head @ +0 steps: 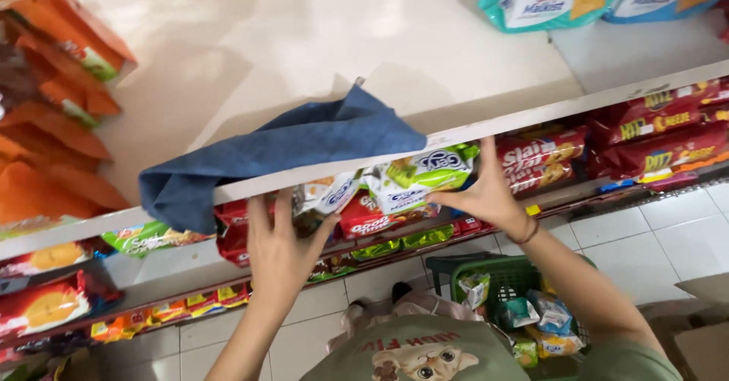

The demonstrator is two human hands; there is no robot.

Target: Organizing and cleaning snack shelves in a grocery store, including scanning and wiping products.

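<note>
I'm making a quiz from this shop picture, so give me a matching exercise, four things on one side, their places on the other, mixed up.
Things:
1. blue cloth
2. green basket
3. orange packs
4. red cracker packs

Places:
A. lower shelf, far right
B. on the floor, beside the right arm
C. draped over the top shelf's front edge
D. top shelf, far left

Pairs: 1-C, 2-B, 3-D, 4-A
</note>
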